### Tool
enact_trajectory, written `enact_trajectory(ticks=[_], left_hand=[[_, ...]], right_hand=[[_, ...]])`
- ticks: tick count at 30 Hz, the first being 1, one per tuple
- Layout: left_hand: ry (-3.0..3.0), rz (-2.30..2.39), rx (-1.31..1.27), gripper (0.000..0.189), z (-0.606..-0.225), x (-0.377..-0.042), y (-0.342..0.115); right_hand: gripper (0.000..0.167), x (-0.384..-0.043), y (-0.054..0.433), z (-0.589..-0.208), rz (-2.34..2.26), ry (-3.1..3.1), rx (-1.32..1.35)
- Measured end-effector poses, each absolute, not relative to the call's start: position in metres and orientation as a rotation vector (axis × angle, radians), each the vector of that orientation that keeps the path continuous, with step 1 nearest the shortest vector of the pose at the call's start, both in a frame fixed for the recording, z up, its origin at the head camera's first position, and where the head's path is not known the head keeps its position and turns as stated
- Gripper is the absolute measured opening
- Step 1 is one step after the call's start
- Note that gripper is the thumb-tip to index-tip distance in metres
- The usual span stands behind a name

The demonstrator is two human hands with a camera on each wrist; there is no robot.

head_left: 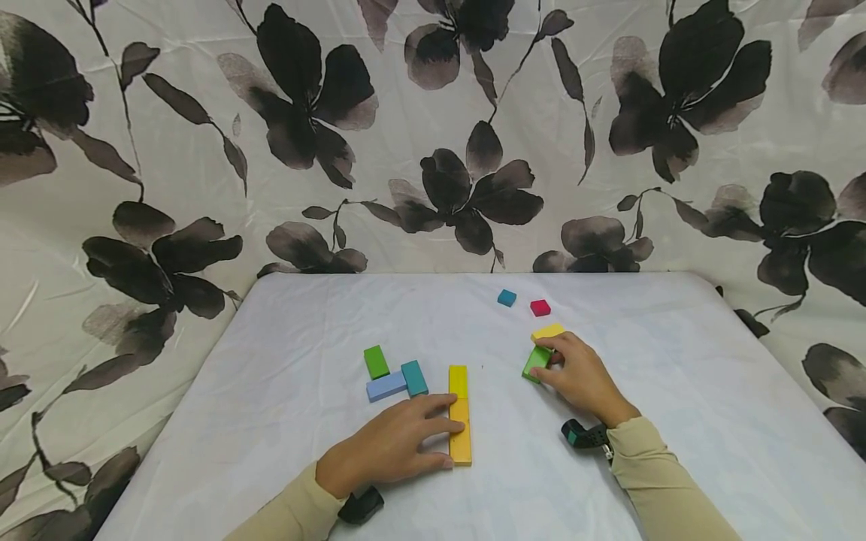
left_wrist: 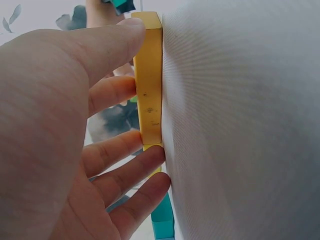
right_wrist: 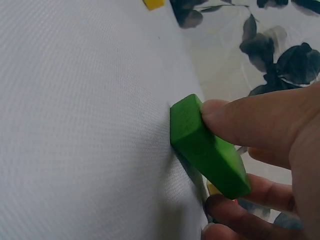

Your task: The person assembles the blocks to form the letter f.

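Note:
My right hand (head_left: 580,376) pinches a green block (head_left: 537,364) between thumb and fingers; in the right wrist view the green block (right_wrist: 200,145) is tilted, one end close to the cloth. A yellow block (head_left: 546,331) lies just beyond it, partly covered by the fingers. My left hand (head_left: 399,442) rests with spread fingers against a long orange-yellow block (head_left: 461,439), its thumb near the close end. A shorter yellow block (head_left: 458,382) lines up end to end with the long one. In the left wrist view, fingertips touch the side of the long block (left_wrist: 150,85).
Left of the yellow row lie a teal block (head_left: 415,378), a light blue block (head_left: 386,387) and a green block (head_left: 376,362), close together. Farther back are a small blue block (head_left: 507,297) and a red block (head_left: 540,307). White cloth (head_left: 284,330) covers the table; a floral curtain hangs behind.

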State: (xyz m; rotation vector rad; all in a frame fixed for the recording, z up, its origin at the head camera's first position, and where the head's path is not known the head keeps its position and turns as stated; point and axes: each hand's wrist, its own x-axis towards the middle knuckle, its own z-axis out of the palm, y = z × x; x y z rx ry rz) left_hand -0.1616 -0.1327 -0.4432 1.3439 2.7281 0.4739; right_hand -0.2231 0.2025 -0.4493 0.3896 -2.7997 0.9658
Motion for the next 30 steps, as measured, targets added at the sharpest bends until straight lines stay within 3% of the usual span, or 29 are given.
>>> enact_trajectory(ticks=[15, 30], left_hand=[[2.731, 0.47, 1.343, 0.048, -0.4453, -0.1604, -0.1321], [2.733, 0.47, 1.339, 0.049, -0.4455, -0.1614, -0.1324]], right_hand=[[0.058, -0.2232, 0.2035, -0.4542, 1.0, -2.794, 0.369], [0.052, -0.2245, 0.2078, -0.4503, 1.136, -2.83, 0.296]])
